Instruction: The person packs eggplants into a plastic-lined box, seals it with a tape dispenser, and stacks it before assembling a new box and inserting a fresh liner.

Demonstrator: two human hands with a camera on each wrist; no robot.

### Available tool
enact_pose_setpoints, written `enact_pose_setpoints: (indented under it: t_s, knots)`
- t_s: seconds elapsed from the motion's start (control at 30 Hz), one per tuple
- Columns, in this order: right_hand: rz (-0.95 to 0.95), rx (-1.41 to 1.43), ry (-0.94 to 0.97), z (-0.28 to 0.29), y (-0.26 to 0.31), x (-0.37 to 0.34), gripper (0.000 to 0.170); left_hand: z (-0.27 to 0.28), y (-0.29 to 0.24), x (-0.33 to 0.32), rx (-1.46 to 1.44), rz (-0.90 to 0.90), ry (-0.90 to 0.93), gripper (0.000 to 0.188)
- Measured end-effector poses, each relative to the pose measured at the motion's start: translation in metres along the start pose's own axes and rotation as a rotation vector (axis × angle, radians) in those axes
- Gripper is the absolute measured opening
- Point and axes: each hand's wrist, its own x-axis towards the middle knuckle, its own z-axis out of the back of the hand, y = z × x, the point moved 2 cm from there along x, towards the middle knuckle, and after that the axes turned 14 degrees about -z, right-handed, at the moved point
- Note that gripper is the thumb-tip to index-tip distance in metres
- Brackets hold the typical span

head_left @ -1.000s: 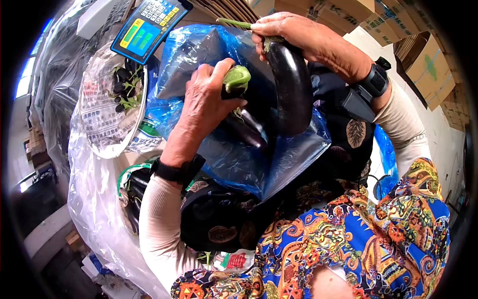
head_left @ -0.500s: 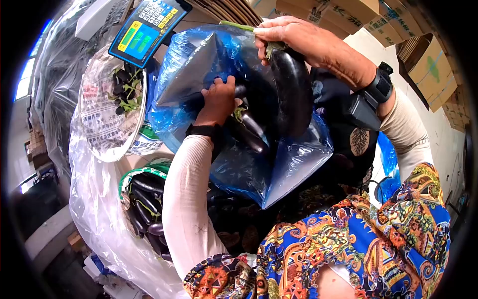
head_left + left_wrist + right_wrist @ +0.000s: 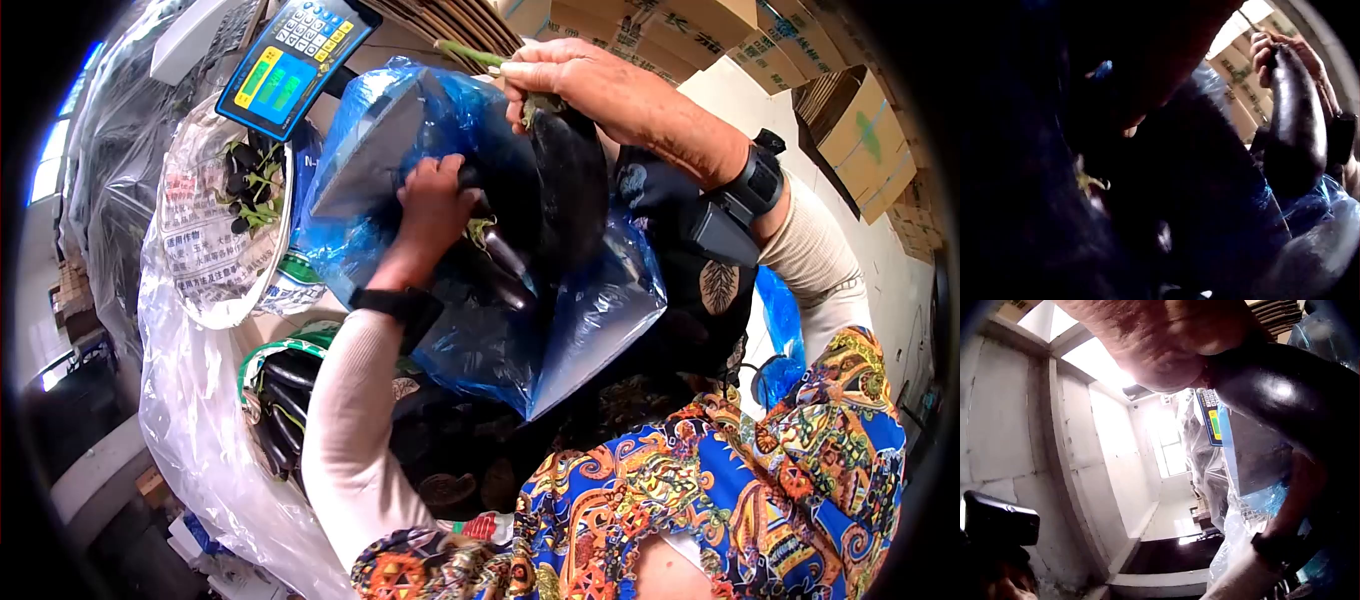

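- Head view, 11 o'clock: left hand point(image 3: 432, 207), fingertips shadowed in blue bag point(image 3: 605, 320); I can't judge its grip.
- Right wrist view, near 3 o'clock: held eggplant point(image 3: 1272, 387) cut off by edge.
- Head view, 10 o'clock: scale readout point(image 3: 279, 87) too small for me to read.
- Head view, 8 o'clock: left sleeve point(image 3: 352, 420) hides some lower eggplants point(image 3: 288, 400).

near-black purple eggplant point(image 3: 570, 185) at upper centre, translucent blue bag point(image 3: 475, 350) mid-frame, blue shirt point(image 3: 720, 470) with multicoloured paisley lower right
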Motion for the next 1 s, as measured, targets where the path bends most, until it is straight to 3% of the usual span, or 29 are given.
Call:
enact_pose_setpoints:
  t_s: [0.1, 0.17, 0.2, 0.3, 0.43, 0.5, 0.53, 0.57, 0.6, 0.7, 0.73, 0.83, 0.87, 0.9, 0.93, 1.0]
  knots:
    - [0.017, 0.208, -0.029, -0.005, 0.010, -0.006, 0.029, 0.050, -0.020, -0.005, -0.936, 0.085, 0.100, 0.060]
    - [-0.025, 0.442, 0.016, -0.016, 0.011, -0.009, 0.028, 0.064, -0.042, -0.016, -1.078, -0.004, -0.032, 0.062]
    - [-0.044, 0.428, 0.002, -0.022, 0.013, -0.013, 0.027, 0.072, -0.051, -0.021, -1.149, -0.048, -0.097, 0.063]
    - [-0.106, 0.488, 0.051, -0.039, 0.015, -0.023, 0.029, 0.105, -0.073, -0.023, -1.403, 0.008, 0.008, 0.068]
    - [-0.238, 0.346, 0.031, -0.051, -0.003, -0.008, 0.030, 0.075, -0.088, -0.027, -1.081, 0.111, -0.022, 0.054]
    - [-0.152, 0.218, 0.149, -0.056, -0.022, -0.001, 0.029, 0.041, -0.091, -0.032, -1.209, 0.018, -0.179, 0.054]
    - [-0.240, 0.126, 0.088, -0.058, -0.030, -0.001, 0.030, 0.039, -0.092, -0.033, -1.149, 0.068, -0.123, 0.055]
    - [-0.114, -0.032, 0.100, -0.053, -0.032, 0.001, 0.035, 0.036, -0.094, -0.036, -1.093, 0.118, -0.065, 0.056]
    - [0.018, -0.182, 0.094, -0.047, -0.034, 0.003, 0.040, 0.031, -0.094, -0.039, -1.063, 0.115, -0.133, 0.056]
    - [-0.085, -0.254, 0.047, -0.029, -0.013, 0.007, 0.039, 0.038, -0.099, -0.036, -1.220, 0.403, -0.070, 0.051]
    - [-0.063, -0.320, 0.058, -0.028, -0.017, 0.013, 0.037, 0.027, -0.088, -0.031, -1.176, 0.487, 0.097, 0.051]
    - [-0.017, -0.510, 0.135, -0.027, -0.012, 0.016, 0.033, -0.014, -0.079, -0.009, -1.064, 0.386, -0.070, 0.047]
    - [-0.012, -0.572, 0.168, -0.027, -0.010, 0.014, 0.032, -0.028, -0.081, -0.003, -1.225, 0.518, -0.029, 0.044]
    - [-0.002, -0.604, 0.152, -0.027, -0.014, 0.016, 0.031, -0.028, -0.090, -0.003, -1.458, 0.501, -0.036, 0.048]
    - [0.010, -0.633, 0.139, -0.028, -0.019, 0.023, 0.030, -0.034, -0.091, -0.005, -1.444, 0.562, -0.020, 0.052]
    - [0.043, -0.656, 0.116, -0.028, -0.024, 0.032, 0.027, -0.043, -0.084, -0.011, -1.501, 0.489, 0.021, 0.059]
